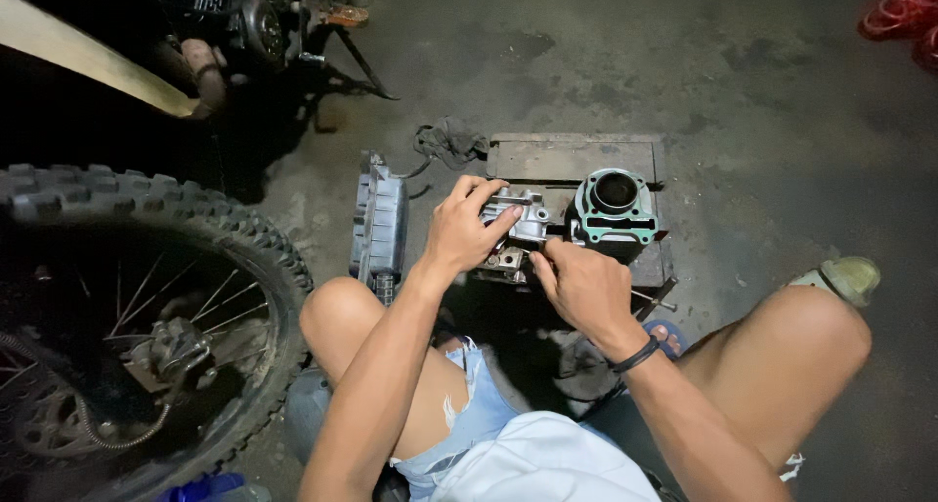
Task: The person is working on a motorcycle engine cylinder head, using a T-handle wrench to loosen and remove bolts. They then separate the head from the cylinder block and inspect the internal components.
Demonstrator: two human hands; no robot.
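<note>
2 bare hands are seen at work over a low, dark metal worktop (567, 158) in the middle of the frame, between the seated person's knees. A silver engine part (520, 219), probably a cylinder head, is held on the worktop's near left edge. The left hand (467, 227) is curled over its top, fingers bent and closed around the casting so that it is steadied. The right hand (578, 285) is pinched nearly closed at the part's lower right side; whether a small fastener or tool is gripped there cannot be told, since the fingertips are hidden.

Just right of the silver part, touching or nearly so, a dark cylinder block (614, 211) stands upright with its bore open, and a green gasket (586, 212) is already laid on its top face. So far the 2 pieces are judged to be separate and off the engine, with work on the silver part under way and any joining not yet done.

A ribbed grey cover (379, 221) leans on the floor left of the worktop, and a dark rag (449, 141) lies above it. A knobby motorcycle wheel (147, 297) fills the lower left of the frame. A green sandal (850, 275) is worn at the right edge.
</note>
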